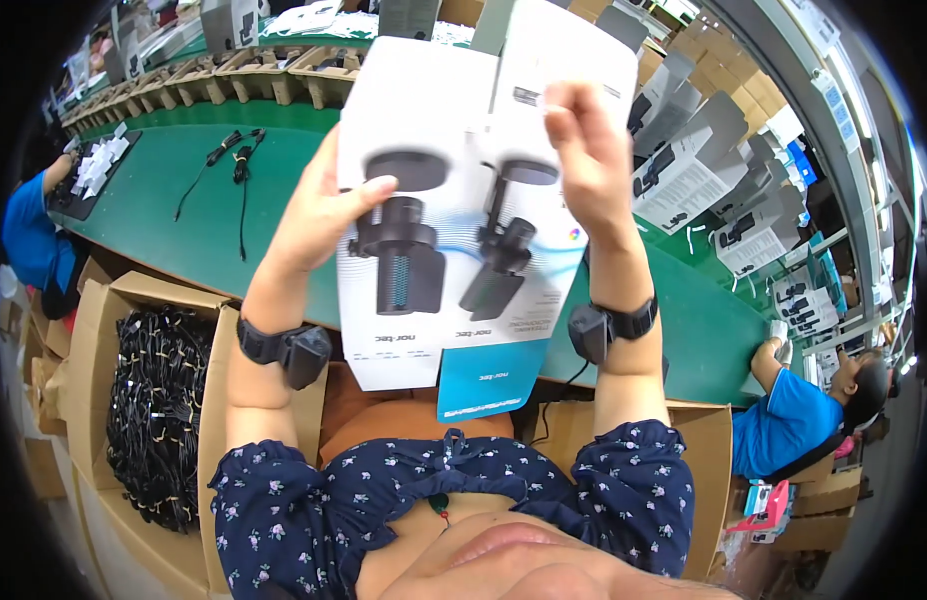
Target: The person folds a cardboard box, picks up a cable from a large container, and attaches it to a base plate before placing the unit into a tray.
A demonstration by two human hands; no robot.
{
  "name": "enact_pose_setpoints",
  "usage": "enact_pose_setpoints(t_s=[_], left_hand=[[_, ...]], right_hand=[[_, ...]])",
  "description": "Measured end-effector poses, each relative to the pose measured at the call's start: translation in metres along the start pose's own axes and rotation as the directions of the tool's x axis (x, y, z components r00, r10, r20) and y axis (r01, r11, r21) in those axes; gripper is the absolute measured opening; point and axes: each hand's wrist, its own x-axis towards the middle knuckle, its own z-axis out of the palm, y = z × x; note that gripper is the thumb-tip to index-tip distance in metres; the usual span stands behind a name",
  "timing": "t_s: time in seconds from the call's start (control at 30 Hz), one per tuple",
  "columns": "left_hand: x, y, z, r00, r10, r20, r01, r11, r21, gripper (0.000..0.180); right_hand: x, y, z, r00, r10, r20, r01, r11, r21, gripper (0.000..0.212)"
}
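A white cardboard box point(384, 110) with pictures of black microphones and a teal end flap point(494, 380) is held up before my chest. Its printing appears upside down, and a crease divides its two printed panels. My left hand point(329, 205) grips the box's left edge, the thumb lying across the front and the other fingers mostly hidden behind. Over the upper right panel is my right hand point(589, 150), its fingers bent and blurred by motion. Whether it grips the cardboard there cannot be made out. Each of my forearms wears a black strap with a small device.
Two black cables point(242, 175) lie on the green table point(164, 185). Left of me stands a carton point(89, 370) full of bundled black cables. Cardboard trays point(219, 80) line the far side; upright printed boxes point(694, 165) stand right. Blue-clad people point(794, 425) sit at both sides.
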Motion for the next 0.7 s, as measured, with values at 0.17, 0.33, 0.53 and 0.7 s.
enact_pose_setpoints(t_s=[0.17,0.33,0.53,0.7], left_hand=[[-0.002,-0.02,-0.054,0.983,-0.101,-0.154,0.103,0.995,0.003,0.06],[0.02,-0.034,-0.057,0.977,-0.194,-0.087,0.186,0.978,-0.096,0.058],[0.018,-0.03,-0.065,0.978,-0.195,-0.075,0.189,0.979,-0.079,0.063],[0.024,-0.025,-0.056,0.985,-0.173,-0.006,0.172,0.983,-0.065,0.068]], right_hand=[[-0.017,0.098,-0.06,0.883,0.197,-0.426,-0.07,0.953,0.296,0.013],[-0.032,0.247,-0.125,0.837,0.325,-0.441,-0.547,0.549,-0.632,0.023],[0.025,0.19,-0.084,0.841,-0.275,-0.465,-0.265,0.541,-0.798,0.014],[0.083,0.05,-0.033,0.695,-0.719,0.033,0.4,0.348,-0.847,0.022]])
